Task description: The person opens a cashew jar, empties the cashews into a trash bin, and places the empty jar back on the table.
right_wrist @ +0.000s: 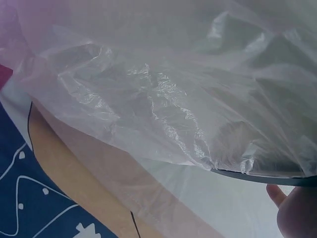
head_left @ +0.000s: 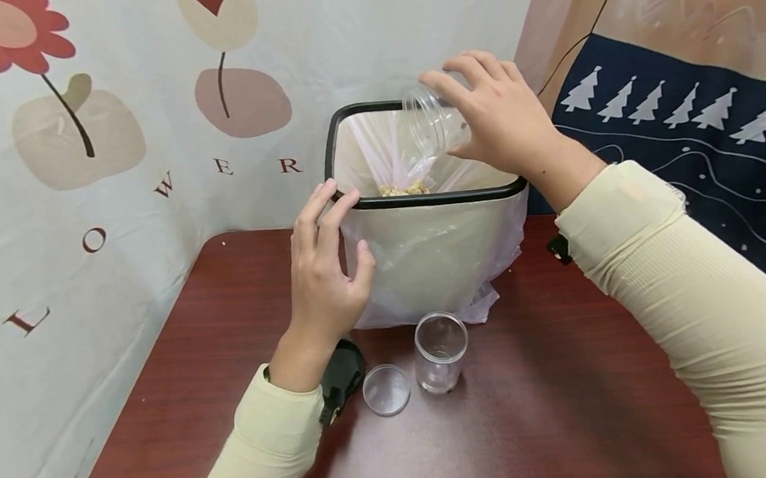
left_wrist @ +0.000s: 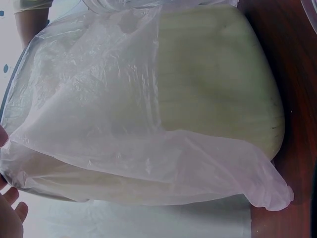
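Observation:
My right hand [head_left: 498,114] holds a clear jar [head_left: 429,121] tipped on its side over the trash can [head_left: 432,258]. The jar's mouth faces left and down. The can is cream with a black rim, lined with a thin translucent bag [left_wrist: 99,99] that drapes over its outside. Crumbly yellowish bits [head_left: 405,189] lie inside the bag. At the rim's near left corner, my left hand [head_left: 324,266] rests its fingertips with the fingers spread. In front of the can a second clear jar [head_left: 441,354] stands upright and uncovered, beside a clear round lid [head_left: 386,390] lying flat.
The dark red-brown table [head_left: 539,422] carries everything. Behind hangs a pale printed cloth [head_left: 143,108] with flowers and letters; on the right is a navy cloth [head_left: 678,126] with white trees. A dark wrist strap device [head_left: 342,373] shows under my left wrist.

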`<state>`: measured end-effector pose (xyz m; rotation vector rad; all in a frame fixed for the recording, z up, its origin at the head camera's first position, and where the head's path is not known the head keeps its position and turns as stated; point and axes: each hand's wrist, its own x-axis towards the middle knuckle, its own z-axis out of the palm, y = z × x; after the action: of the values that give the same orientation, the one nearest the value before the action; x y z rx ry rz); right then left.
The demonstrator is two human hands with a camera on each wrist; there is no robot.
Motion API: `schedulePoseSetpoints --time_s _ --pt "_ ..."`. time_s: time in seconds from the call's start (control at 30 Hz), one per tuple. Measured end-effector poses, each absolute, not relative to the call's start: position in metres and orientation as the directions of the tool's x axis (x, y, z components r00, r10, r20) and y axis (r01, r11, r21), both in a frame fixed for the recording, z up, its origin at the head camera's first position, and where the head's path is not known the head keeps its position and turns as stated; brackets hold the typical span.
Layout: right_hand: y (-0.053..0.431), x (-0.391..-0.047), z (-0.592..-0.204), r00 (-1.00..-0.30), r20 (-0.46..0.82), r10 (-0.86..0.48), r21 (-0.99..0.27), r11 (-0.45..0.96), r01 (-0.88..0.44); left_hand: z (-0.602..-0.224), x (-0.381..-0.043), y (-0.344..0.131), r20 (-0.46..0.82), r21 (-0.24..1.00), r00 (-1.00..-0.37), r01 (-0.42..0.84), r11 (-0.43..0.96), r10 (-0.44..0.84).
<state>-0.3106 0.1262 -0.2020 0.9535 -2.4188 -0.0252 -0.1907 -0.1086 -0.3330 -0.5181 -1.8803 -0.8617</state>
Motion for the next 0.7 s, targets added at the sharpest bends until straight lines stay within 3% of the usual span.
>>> schedulePoseSetpoints --time_s 0.7 --pt "0.1349 -0.3041 -0.1934 -0.707 0.485 -0.515 0.02 0.814 -0.58 -0.3349 -0.1914 -0.1087 0.891 0.354 -0.452 0.658 0.665 -0.027"
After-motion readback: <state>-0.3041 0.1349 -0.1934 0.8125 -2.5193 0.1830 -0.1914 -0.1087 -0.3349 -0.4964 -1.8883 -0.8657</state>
